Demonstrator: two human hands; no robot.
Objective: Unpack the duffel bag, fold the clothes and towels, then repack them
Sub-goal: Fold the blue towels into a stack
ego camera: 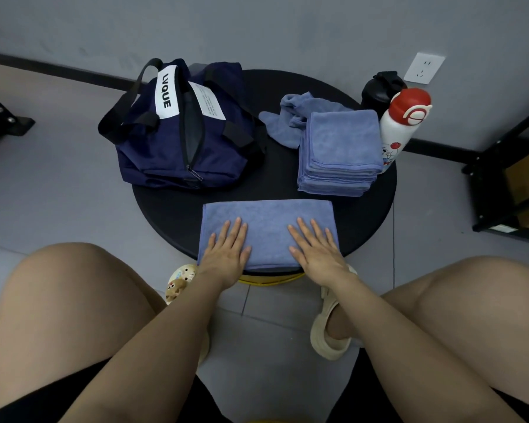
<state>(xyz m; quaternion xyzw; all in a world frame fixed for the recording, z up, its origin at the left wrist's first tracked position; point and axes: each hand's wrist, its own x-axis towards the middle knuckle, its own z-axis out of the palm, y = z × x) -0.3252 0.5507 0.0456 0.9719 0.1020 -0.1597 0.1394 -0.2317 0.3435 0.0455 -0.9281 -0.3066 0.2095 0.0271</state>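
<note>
A blue towel (268, 219), folded into a wide rectangle, lies at the near edge of the round black table (165, 209). My left hand (226, 250) presses flat on its left part with straight fingers. My right hand (316, 250) presses flat on its right part the same way. A navy duffel bag (177, 129) with black handles and its zip open stands at the table's back left. A stack of several folded blue towels (339, 151) sits at the right. Behind the stack lies a crumpled, unfolded blue towel (290, 117).
A white bottle with a red cap (400, 126) stands at the table's right edge, a black bottle (379, 90) behind it. A dark shelf frame with cardboard boxes (510, 178) is on the right. A wall socket (423, 68) is behind. My knees flank the table.
</note>
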